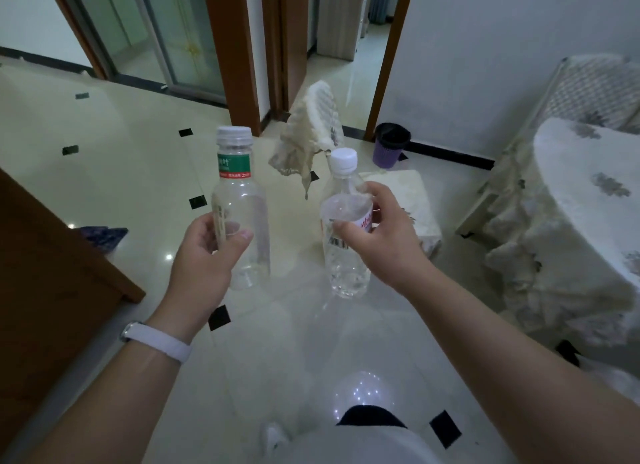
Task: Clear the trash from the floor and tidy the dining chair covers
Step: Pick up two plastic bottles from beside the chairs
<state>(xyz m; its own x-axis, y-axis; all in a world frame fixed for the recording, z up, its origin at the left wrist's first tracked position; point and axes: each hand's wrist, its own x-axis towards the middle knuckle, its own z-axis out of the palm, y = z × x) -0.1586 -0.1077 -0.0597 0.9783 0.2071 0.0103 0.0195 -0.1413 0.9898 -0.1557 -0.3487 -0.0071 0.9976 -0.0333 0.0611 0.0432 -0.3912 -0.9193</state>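
— Nearest: white smooth wristband (157, 342) on left wrist, forearm reaching fwd. Left hand (204, 255) wrapped round lower half of clear plastic bottle w/ green label (239, 207), upright, ribbed white cap, thumb across front.

— And right?

— Right hand (377, 235) clasping second clear bottle (343, 228) from the side, fingers curled over shoulder, thumb by barcode; red-print label, white cap, bottle upright, slightly crumpled. Both held in air above glossy cream floor (121, 172) w/ small black diamond tiles.

— Covers?

— Quilted cream chair cover (308, 141) bunched, hanging off chair back beyond bottles. Lacy cloth over tabletop (585, 193) at right. Purple mesh bin (390, 144) by wall, dark liner.
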